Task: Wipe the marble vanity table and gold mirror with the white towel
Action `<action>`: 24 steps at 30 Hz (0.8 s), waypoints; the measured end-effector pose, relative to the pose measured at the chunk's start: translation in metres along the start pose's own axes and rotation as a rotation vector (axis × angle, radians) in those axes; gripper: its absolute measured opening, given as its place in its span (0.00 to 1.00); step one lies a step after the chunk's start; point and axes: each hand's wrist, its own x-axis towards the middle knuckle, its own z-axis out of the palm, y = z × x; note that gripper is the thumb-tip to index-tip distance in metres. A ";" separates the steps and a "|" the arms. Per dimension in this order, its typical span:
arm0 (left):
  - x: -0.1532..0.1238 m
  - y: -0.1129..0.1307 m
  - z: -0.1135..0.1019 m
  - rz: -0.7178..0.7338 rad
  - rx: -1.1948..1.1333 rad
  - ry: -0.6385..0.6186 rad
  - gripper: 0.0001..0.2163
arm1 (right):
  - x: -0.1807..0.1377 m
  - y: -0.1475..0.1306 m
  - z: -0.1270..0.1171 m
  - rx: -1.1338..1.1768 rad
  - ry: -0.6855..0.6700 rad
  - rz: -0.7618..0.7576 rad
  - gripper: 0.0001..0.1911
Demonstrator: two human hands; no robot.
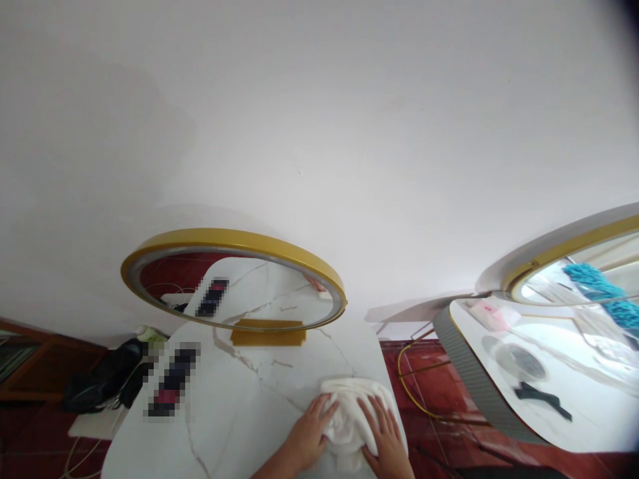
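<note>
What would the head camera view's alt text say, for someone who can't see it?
A person's left hand and right hand lie on a bunched white cloth on a white, grey-veined tabletop. A gold-rimmed mirror stands at its back, before a pale wall; a second white table is to the right.

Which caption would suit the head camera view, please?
Left hand and right hand on white cloth atop a marbled table with a mirror.

Cloth (344,414) plain white. Tabletop (244,416) white, grey marble veining. Oval mirror frame (234,237) gold. Wall (324,133) off-white. Floor tiles (452,387) dark red. Neighbouring table's side (479,379) grey, striped.
</note>
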 end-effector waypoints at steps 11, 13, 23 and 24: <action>0.061 -0.006 -0.039 -0.035 0.024 0.130 0.36 | 0.088 0.012 -0.020 -0.059 0.006 0.055 0.40; 0.070 -0.008 -0.046 -0.048 0.024 0.134 0.36 | 0.103 0.014 -0.021 -0.062 -0.007 0.061 0.40; 0.099 -0.016 -0.068 -0.088 -0.016 0.150 0.36 | 0.142 0.026 -0.021 -0.057 -0.021 0.055 0.40; 0.100 -0.016 -0.069 -0.089 -0.020 0.153 0.36 | 0.145 0.028 -0.021 -0.056 -0.020 0.052 0.40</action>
